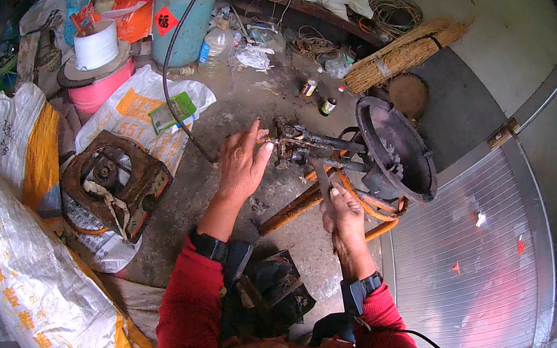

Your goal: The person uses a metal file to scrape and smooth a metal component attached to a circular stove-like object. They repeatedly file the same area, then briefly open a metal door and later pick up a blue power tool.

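In front of me lies a dirty gas burner with a round dark metal bowl on its right and sooty pipes running left to a greasy valve end. It rests at an orange, rusty metal frame. My left hand is beside the valve end, fingers stretched out and apart; whether the fingertips touch it I cannot tell. My right hand is closed around a flat metal blade, whose tip points up toward the pipes. Its handle is hidden in my fist.
A rusty gas stove sits at left on woven sacks, near a large white sack. Behind stand a blue gas cylinder, a plastic bottle and a straw broom. A ribbed metal panel lies at right. A black hose crosses the floor.
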`<action>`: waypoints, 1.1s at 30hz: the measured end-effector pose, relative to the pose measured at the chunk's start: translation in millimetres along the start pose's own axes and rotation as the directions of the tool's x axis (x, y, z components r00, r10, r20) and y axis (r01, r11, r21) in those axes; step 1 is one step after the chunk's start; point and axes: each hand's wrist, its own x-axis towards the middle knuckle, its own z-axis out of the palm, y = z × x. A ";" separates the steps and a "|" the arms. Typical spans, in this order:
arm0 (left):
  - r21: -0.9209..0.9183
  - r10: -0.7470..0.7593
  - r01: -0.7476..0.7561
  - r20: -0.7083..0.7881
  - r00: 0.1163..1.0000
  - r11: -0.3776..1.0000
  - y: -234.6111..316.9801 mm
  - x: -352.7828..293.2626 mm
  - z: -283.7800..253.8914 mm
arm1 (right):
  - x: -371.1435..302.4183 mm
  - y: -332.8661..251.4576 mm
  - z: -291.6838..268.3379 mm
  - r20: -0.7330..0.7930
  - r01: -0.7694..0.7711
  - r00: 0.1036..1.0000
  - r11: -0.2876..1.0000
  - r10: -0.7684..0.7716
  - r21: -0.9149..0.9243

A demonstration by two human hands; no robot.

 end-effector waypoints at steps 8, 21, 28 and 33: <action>-0.081 -0.004 0.003 -0.005 1.000 0.997 -4.4 2.0 2.8 | 14.6 5.6 11.0 0.062 0.082 0.996 0.977 -0.070 -0.199; -0.556 -0.239 0.136 -0.116 0.964 0.820 -10.0 -6.0 5.6 | -21.2 57.4 -5.4 0.089 -0.009 0.996 0.999 0.013 -0.048; -0.438 -0.156 0.027 -0.262 0.952 0.898 4.5 -3.1 -12.2 | -15.3 59.8 11.5 0.052 -0.183 0.983 0.969 0.176 0.167; -0.579 -0.385 0.262 -0.097 0.918 0.772 9.1 -13.1 -6.7 | 2.2 55.8 40.5 -0.033 -0.038 0.998 0.961 0.049 0.275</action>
